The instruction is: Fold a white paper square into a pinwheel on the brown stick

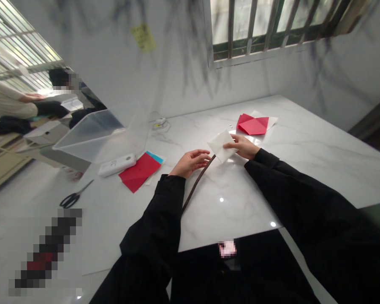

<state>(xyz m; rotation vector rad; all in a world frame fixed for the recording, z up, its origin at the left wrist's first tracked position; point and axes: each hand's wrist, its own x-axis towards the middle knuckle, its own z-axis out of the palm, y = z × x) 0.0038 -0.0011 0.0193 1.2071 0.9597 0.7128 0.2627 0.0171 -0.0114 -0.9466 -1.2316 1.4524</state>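
My right hand (245, 147) pinches the right corner of a small white square of folded paper (220, 142), held just above the white marble-patterned table (234, 207). My left hand (191, 163) is beside the paper's left edge, its fingers slightly curled and apart, with nothing visible in them. Below its fingertips, a thin dark brown strip (198, 180) runs from under the paper's lower corner down to my left sleeve. Whether the strip touches the paper is not clear.
Red sheets (140, 171) lie left, beside a white device (117, 165) and a clear plastic bin (91, 135). Black-handled scissors (71, 199) are farther left. Red folded paper (253, 124) sits at the back right. Other people (9, 99) sit beyond the partition.
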